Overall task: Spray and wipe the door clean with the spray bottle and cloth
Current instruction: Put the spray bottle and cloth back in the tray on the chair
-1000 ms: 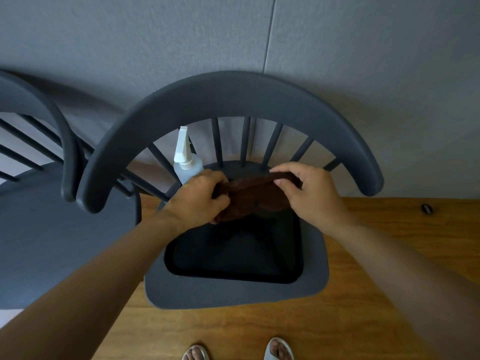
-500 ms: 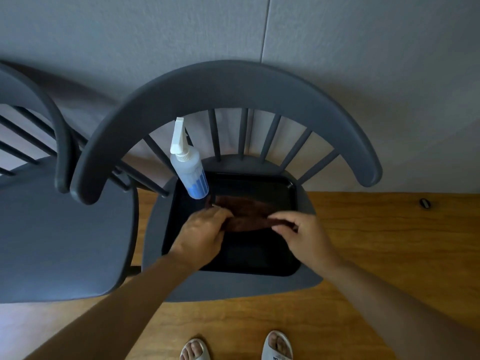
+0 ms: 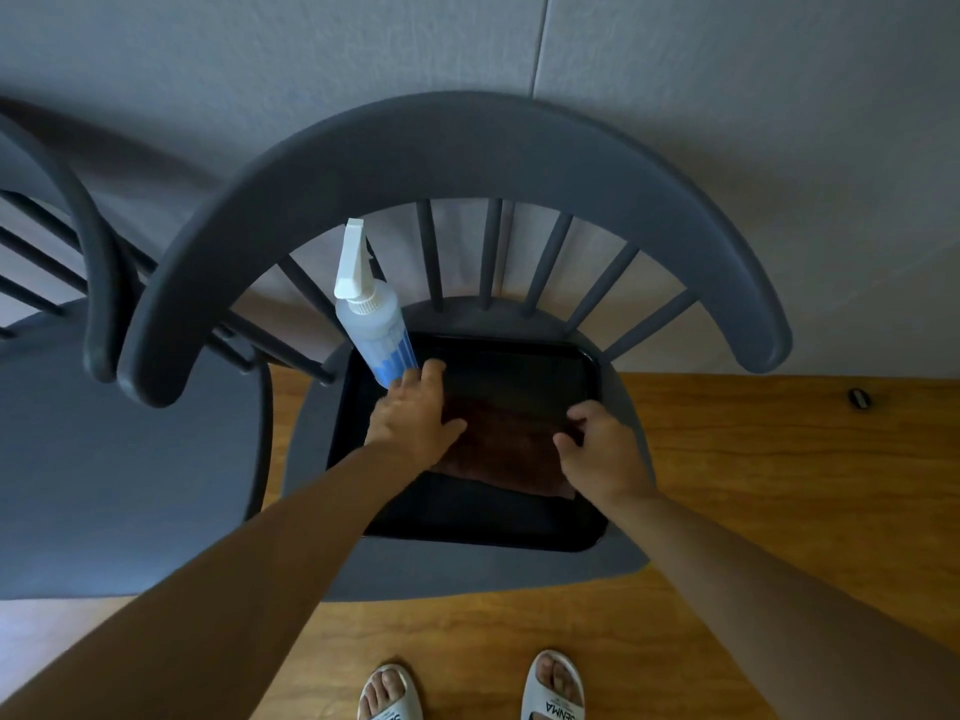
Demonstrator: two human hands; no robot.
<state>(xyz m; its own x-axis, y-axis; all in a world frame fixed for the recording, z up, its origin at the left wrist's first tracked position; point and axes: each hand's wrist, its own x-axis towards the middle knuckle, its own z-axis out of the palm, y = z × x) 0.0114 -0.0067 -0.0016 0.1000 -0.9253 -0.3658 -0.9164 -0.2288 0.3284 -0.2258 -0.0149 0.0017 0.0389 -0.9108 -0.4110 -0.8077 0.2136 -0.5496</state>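
Wall (image 3: 727, 122): grey, fills the top from 9 to 3 o'clock, with a thin vertical seam near 1 o'clock; whether any of it is the door cannot be told.
Floor (image 3: 779, 485): brown wood grain from 3 to 6 o'clock, with a small dark object (image 3: 858, 398) lying on it at 3 o'clock, too small to identify.
Chair (image 3: 457, 163): dark grey, curved spindle back, centre of view; a second chair (image 3: 104, 459) at 9 o'clock is cut off by the left edge.
Tray (image 3: 519, 522): black, sits on the chair seat; more of it shows than a second ago, when the hands were raised over it.
Cloth (image 3: 509, 449): dark brown, now lying spread flat on the tray; half a second ago it was bunched between the hands, and before that it was held up above the tray.
Spray bottle (image 3: 371, 314): white nozzle, clear body with blue, stands at the tray's 10 o'clock corner; its base is hidden behind the fingers.
Left hand (image 3: 415, 415): fingers relaxed, resting on the cloth's left end, fingertips reaching the bottle; probably touching it, though the contact is hard to make out.
Right hand (image 3: 597, 444): fingers loosely bent, resting on the cloth's right end, no pinch visible; its edge there is covered.
Sandalled feet (image 3: 472, 693): at 6 o'clock, cut off by the bottom edge.
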